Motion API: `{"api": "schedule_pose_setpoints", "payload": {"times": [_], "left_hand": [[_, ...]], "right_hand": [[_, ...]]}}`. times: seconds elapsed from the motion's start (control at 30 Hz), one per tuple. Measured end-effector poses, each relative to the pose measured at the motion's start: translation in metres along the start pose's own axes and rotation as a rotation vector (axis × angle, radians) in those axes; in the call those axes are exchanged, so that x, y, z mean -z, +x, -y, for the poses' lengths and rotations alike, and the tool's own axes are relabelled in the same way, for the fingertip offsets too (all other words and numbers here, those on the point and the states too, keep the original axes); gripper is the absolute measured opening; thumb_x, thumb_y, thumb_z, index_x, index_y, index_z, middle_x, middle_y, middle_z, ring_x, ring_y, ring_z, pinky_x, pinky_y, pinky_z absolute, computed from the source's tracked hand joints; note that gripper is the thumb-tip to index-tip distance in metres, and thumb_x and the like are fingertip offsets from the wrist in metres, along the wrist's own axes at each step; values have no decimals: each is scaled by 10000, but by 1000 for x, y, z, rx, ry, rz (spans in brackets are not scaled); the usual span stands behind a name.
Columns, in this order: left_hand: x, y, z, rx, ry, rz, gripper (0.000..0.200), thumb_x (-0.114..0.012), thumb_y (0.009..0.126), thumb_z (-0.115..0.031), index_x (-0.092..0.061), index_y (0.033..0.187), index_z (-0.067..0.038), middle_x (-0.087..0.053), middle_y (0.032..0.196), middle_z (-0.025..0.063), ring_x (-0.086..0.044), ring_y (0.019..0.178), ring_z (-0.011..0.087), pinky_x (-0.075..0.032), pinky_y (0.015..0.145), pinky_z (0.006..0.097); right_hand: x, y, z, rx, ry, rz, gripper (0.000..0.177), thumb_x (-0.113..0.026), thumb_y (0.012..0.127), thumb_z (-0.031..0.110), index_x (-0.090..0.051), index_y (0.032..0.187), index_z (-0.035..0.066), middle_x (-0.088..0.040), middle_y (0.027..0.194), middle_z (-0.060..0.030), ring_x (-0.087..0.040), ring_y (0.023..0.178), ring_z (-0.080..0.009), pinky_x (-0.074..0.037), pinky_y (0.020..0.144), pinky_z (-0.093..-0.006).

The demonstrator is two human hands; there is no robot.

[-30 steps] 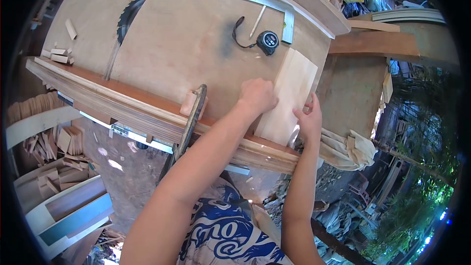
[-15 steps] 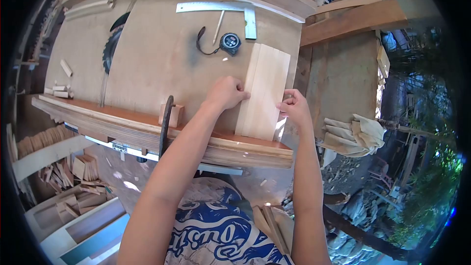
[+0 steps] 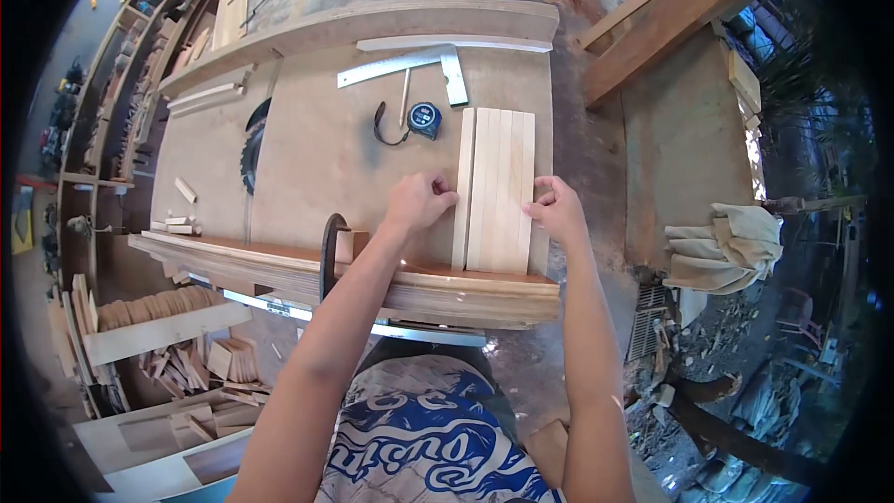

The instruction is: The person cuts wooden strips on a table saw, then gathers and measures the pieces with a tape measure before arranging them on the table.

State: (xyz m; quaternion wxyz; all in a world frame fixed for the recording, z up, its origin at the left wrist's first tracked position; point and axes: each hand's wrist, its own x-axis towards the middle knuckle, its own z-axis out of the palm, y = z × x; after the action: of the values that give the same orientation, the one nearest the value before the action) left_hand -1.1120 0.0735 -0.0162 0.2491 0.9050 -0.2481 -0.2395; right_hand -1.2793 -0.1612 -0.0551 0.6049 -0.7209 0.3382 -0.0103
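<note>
Several pale wood strips [image 3: 503, 191] lie side by side at the right end of the wooden table [image 3: 317, 149]. One narrow strip [image 3: 463, 188] on their left is set apart by a thin dark gap. My left hand [image 3: 421, 202] has its fingers curled and touches the left edge of that narrow strip. At the right edge of the strips is my right hand [image 3: 556, 208], thumb and forefinger close together against the wood. A tape measure [image 3: 425, 120] with a strap, a pencil [image 3: 405, 98] and a metal square [image 3: 400, 67] lie beyond them.
A saw blade [image 3: 253, 149] rises through the table on the left, near small wood offcuts [image 3: 186, 190]. A black curved piece [image 3: 330, 254] stands by the front rail. Wooden beams [image 3: 666, 28] and a draped cloth [image 3: 724, 250] are at the right.
The view has shifted, showing more shelving at the left. A dark gap now shows between the narrow left strip and the others. Both hands remain at the edges of the wood.
</note>
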Motion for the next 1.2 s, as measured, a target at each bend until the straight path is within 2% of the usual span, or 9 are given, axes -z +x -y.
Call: {"api": "schedule_pose_setpoints", "payload": {"times": [0.23, 0.5, 0.67, 0.77, 0.83, 1.03, 1.1, 1.13, 1.2], "left_hand": [[10, 19, -49, -46, -24, -268, 405, -742, 871, -386, -719, 1123, -70, -778, 909, 135, -752, 882, 327, -580, 814, 442], [7, 44, -46, 63, 143, -220, 430, -772, 848, -371, -736, 1094, -21, -772, 946, 154, -746, 859, 339, -581, 806, 438], [24, 25, -69, -228, -352, -312, 345, -781, 879, -243, -758, 1137, -15, -774, 911, 159, -750, 799, 229, -585, 743, 359], [31, 12, -110, -236, -743, -25, 344, -747, 976, -217, -732, 1250, -10, -782, 1014, 86, -735, 853, 145, -585, 734, 328], [28, 9, -123, -292, -1030, 146, 333, -689, 1044, -206, -702, 1331, -38, -768, 1137, 39, -714, 917, 118, -582, 758, 313], [1, 14, -114, -417, -708, 53, 399, -690, 1028, -265, -696, 1347, -25, -758, 1214, 102, -697, 1065, 198, -576, 873, 369], [-8, 15, -92, -514, -221, -132, 543, -757, 941, -282, -639, 1395, -7, -728, 1203, 202, -692, 1095, 325, -568, 904, 405], [-14, 12, -79, -508, -221, -129, 543, -757, 941, -282, -639, 1395, -7, -728, 1203, 202, -692, 1095, 325, -568, 904, 405], [-26, 7, -56, -374, -35, -285, 676, -795, 892, -278, -558, 1477, -36, -719, 1125, 188, -697, 1072, 328, -567, 883, 432]], "right_hand": [[1, -4, 0, 20, -48, -25, 566, -849, 793, 92, -660, 1324, 48, -747, 866, -88, -716, 833, -194, -558, 822, -366], [2, -1, -10, 113, -33, -35, 546, -827, 807, 56, -649, 1320, 4, -718, 845, -63, -684, 775, -134, -569, 704, -307], [12, -21, 22, 155, -39, -60, 461, -808, 885, 192, -700, 1314, 63, -767, 989, -98, -713, 898, -196, -566, 833, -355], [10, -36, 47, 284, 379, 269, 376, -605, 1082, 268, -680, 1373, 42, -756, 1157, -81, -708, 962, -178, -584, 882, -347], [14, -45, 61, 206, 551, 374, 378, -600, 1088, 272, -677, 1372, 34, -755, 1156, -86, -707, 972, -176, -582, 893, -338], [18, -52, 46, 96, 781, 382, 349, -611, 1081, 235, -688, 1339, 13, -739, 1036, -61, -691, 908, -160, -550, 885, -306], [12, -40, 20, 216, 503, 13, 320, -610, 1055, 194, -704, 1291, 0, -714, 944, -46, -680, 880, -141, -525, 827, -298], [11, -39, 11, 210, 505, 16, 320, -610, 1055, 194, -704, 1291, 0, -714, 944, -46, -680, 880, -141, -525, 827, -298], [12, -42, -2, 18, 324, -243, 313, -605, 1017, 170, -707, 1262, 3, -708, 989, -86, -678, 920, -179, -506, 818, -331]]}}
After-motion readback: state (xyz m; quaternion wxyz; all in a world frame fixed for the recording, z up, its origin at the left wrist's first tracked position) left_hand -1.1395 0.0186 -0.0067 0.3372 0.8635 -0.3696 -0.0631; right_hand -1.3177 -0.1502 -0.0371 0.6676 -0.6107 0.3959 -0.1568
